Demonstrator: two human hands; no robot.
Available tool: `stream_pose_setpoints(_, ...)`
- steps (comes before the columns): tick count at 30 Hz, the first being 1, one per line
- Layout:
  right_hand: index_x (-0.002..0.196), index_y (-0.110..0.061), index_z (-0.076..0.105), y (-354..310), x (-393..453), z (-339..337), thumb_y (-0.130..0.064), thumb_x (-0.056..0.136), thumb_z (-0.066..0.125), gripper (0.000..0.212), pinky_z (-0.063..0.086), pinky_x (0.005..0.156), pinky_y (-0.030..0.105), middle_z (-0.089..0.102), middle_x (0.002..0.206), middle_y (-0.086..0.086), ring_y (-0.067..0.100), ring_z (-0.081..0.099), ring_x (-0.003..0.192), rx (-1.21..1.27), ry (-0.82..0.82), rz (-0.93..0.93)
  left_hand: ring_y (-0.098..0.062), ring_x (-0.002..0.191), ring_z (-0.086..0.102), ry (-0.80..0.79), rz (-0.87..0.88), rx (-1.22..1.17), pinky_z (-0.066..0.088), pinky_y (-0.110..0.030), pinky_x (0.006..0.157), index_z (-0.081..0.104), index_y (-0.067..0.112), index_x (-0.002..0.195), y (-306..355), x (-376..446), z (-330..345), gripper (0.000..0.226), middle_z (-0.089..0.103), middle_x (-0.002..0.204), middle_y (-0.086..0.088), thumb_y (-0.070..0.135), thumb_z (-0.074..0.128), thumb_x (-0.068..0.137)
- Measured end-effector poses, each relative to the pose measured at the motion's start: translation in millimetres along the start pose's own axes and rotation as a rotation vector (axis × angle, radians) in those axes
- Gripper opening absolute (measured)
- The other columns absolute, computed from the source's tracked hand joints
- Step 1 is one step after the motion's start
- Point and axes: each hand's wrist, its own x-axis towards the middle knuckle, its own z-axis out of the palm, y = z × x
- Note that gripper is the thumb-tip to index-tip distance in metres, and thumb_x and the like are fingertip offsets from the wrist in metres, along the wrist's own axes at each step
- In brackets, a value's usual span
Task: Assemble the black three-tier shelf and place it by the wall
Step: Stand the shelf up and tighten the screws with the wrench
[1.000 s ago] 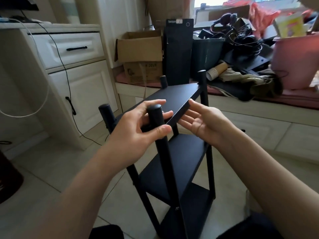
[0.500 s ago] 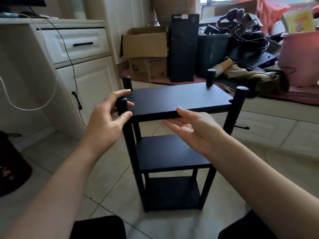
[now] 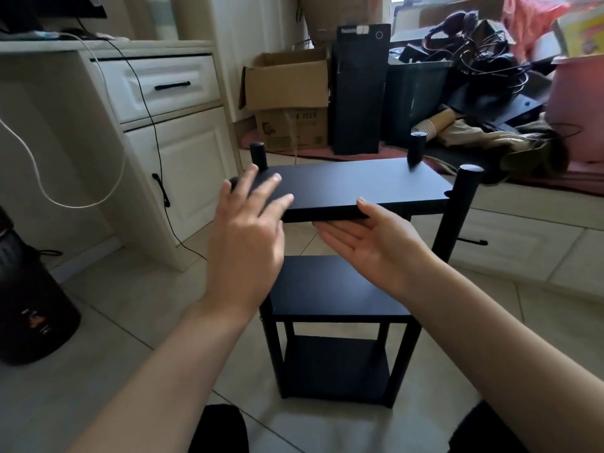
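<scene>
The black three-tier shelf (image 3: 359,184) stands upright on the tiled floor in front of me, with round posts rising at its four corners. My left hand (image 3: 245,237) hovers over the near left corner, fingers spread, hiding that post and gripping nothing. My right hand (image 3: 369,243) is held palm up with its fingers under the front edge of the top board and its thumb on that edge. The middle board (image 3: 333,289) and bottom board (image 3: 336,364) show below my hands.
A cream cabinet (image 3: 170,132) with a drawer and dangling cables stands at left. A black bin (image 3: 29,302) sits at far left. Cardboard boxes (image 3: 287,96), a black computer tower (image 3: 359,89) and piled clutter (image 3: 483,93) line the ledge behind the shelf. A pink tub (image 3: 578,106) is at far right.
The shelf turned from corner-on to facing me squarely. My left hand let go of the near left post and now hovers open; my right hand stays under the top board's edge.
</scene>
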Motion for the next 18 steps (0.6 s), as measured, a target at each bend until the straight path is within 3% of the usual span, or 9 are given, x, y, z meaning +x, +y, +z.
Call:
stream_pose_setpoints(3, 0.127, 0.008, 0.052, -4.9, -2.7, -12.4, -0.025, 0.103, 0.045, 0.041, 0.056, 0.086, 0.040, 0.068, 0.110, 0.030, 0.037, 0.069, 0.103, -0.073, -0.030, -0.007, -0.035, 0.142, 0.044, -0.028, 0.082, 0.136, 0.019, -0.061, 0.120, 0.068, 0.007, 0.128, 6.9, -0.9, 9.0, 0.043, 0.062, 0.139, -0.009, -0.003, 0.067, 0.086)
stream_pose_setpoints(6, 0.117, 0.010, 0.056, -18.4, -5.9, -25.7, -0.029, 0.104, 0.043, 0.043, 0.056, 0.085, 0.037, 0.071, 0.106, 0.027, 0.034, 0.071, 0.099, -0.213, 0.000, -0.033, -0.033, 0.139, 0.048, -0.029, 0.118, 0.145, 0.025, -0.060, 0.119, 0.064, 0.004, 0.132, 14.3, 3.0, 19.8, 0.047, 0.064, 0.136, -0.010, -0.003, 0.068, 0.085)
stream_pose_setpoints(11, 0.099, -0.002, 0.070, -45.2, -22.7, -54.4, -0.034, 0.103, 0.047, 0.040, 0.061, 0.078, 0.034, 0.077, 0.091, 0.011, 0.022, 0.075, 0.087, -0.891, 0.081, -0.049, -0.030, 0.138, 0.050, -0.060, 0.159, 0.134, 0.033, -0.056, 0.117, 0.057, 0.003, 0.139, 39.1, 8.8, 37.4, 0.052, 0.061, 0.140, -0.010, 0.000, 0.068, 0.088)
stream_pose_setpoints(14, 0.086, -0.007, 0.072, -55.9, -38.6, -78.0, -0.032, 0.103, 0.047, 0.040, 0.059, 0.071, 0.030, 0.077, 0.078, 0.004, 0.014, 0.075, 0.076, -1.130, 0.205, -0.194, -0.028, 0.137, 0.051, -0.043, 0.182, 0.126, 0.031, -0.057, 0.117, 0.057, 0.005, 0.140, 55.3, 12.7, 48.2, 0.054, 0.061, 0.140, -0.009, 0.004, 0.070, 0.087)
stream_pose_setpoints(18, 0.079, -0.005, 0.069, -70.2, -48.0, -108.2, -0.027, 0.101, 0.051, 0.036, 0.056, 0.064, 0.030, 0.075, 0.074, 0.007, 0.018, 0.072, 0.067, -1.180, 0.392, -0.424, -0.028, 0.133, 0.055, 0.009, 0.193, 0.080, 0.030, -0.060, 0.117, 0.062, 0.006, 0.135, 74.8, 23.8, 62.1, 0.049, 0.065, 0.135, -0.008, 0.005, 0.071, 0.087)
